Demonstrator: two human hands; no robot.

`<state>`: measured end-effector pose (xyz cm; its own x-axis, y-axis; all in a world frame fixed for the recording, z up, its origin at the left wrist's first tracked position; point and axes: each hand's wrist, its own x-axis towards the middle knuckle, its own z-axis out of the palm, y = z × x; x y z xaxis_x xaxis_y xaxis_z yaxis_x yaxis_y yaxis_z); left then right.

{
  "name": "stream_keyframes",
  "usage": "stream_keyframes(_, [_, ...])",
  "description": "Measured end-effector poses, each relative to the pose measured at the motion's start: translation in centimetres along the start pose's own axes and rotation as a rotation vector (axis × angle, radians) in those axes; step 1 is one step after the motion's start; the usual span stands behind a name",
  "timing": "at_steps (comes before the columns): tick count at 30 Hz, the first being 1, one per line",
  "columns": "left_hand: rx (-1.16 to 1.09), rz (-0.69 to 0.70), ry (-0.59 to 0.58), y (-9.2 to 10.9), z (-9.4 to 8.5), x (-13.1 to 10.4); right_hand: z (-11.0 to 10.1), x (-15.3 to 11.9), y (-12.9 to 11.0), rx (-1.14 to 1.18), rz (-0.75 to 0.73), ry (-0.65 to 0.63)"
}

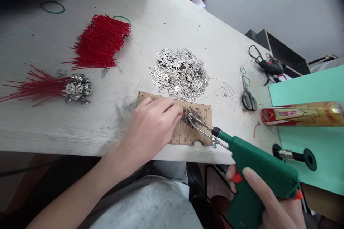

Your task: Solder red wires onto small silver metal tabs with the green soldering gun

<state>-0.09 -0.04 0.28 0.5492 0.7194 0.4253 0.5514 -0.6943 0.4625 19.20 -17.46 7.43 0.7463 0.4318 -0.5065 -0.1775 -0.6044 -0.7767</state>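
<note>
My left hand (154, 121) rests over a scorched piece of cardboard (185, 136), thumb and fingers pinched on a short red wire (184, 113). Only a bit of the wire shows past the fingertips. My right hand (282, 207) grips a green soldering gun (264, 166) with a red trigger, a finger on that trigger. The gun's tip and its bent metal feed tube meet at the wire's end, over the blackened patch. Whether a metal tab lies under the tip is too small to tell. Just behind the cardboard is a pile of small silver metal tabs (182, 73).
Left on the table lie a heap of red wires (99, 43) and a bunch of wires with metal tabs (77, 89). To the right are scissors (248, 98), a gold-and-red can (301, 113), a solder spool (294, 156) and a black tool (268, 65).
</note>
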Motion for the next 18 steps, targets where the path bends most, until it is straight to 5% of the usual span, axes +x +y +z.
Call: stream_keyframes(18, [0.011, -0.004, -0.012, 0.04, -0.06, 0.1, -0.34, 0.25, 0.61, 0.009, 0.009, 0.035])
